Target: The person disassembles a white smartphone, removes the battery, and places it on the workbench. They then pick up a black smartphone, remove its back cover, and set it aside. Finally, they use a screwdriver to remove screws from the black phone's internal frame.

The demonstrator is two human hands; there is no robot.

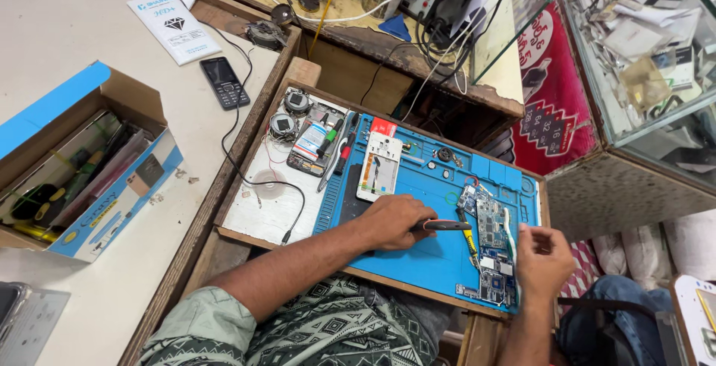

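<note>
left hand [394, 221] grips a screwdriver [446, 225] over the blue mat [432, 262]; right hand [542, 258] (fingers curled) pinches the circuit board [492, 243] edge.

Off to the side there's an open blue cardboard box [89, 180] stuffed with tools, a black keypad phone [224, 82], plus a glass display case [634, 53].

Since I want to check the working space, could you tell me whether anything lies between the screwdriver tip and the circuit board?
Nothing visible does. The left hand holds the screwdriver just left of the circuit board; only bare blue mat shows around them. The right hand steadies the board's far edge.
</note>
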